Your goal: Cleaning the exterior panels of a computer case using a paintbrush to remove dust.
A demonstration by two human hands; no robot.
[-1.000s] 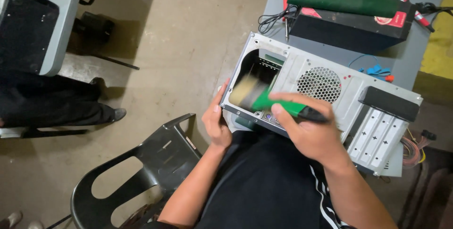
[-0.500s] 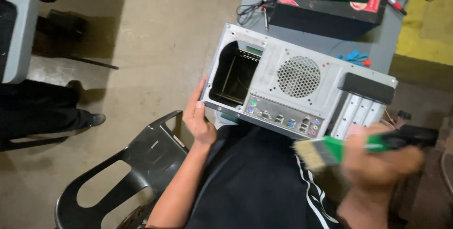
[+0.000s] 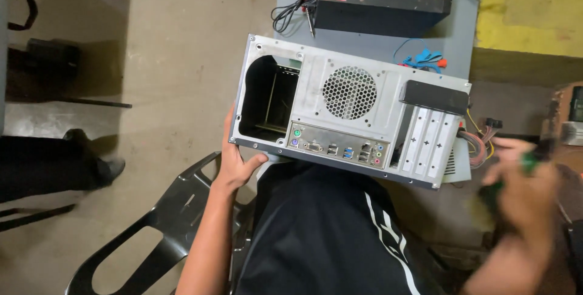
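The left hand [image 3: 238, 164] has its fingers curled around the bottom left corner of the computer case [image 3: 352, 109], pressed flat on the metal edge, with the thumb on the back panel side. The case rests on the person's lap, with its back panel facing up at the camera. The right hand [image 3: 522, 195] is off to the right of the case, not touching it. It is blurry, and it looks closed around something with a green handle [image 3: 527, 162], but I cannot tell for sure how the fingers sit. The case looks like stiff grey metal, so it will not bend, and it is likely heavy and a bit clumsy to move with one hand. Its thin edges could be sharp. The corners and the rim of the big empty hole [image 3: 267, 97] near the left hand seem like good places to hold it. In the middle of the case is a round fan grille [image 3: 348, 92], and below that is a row of small ports [image 3: 337, 147]. Coloured wires [image 3: 477, 140] poke out of the right side of the case. Above the case, on a grey table [image 3: 388, 43], sits a black box [image 3: 382, 3]. Below and left of the case is a black plastic chair [image 3: 152, 234].
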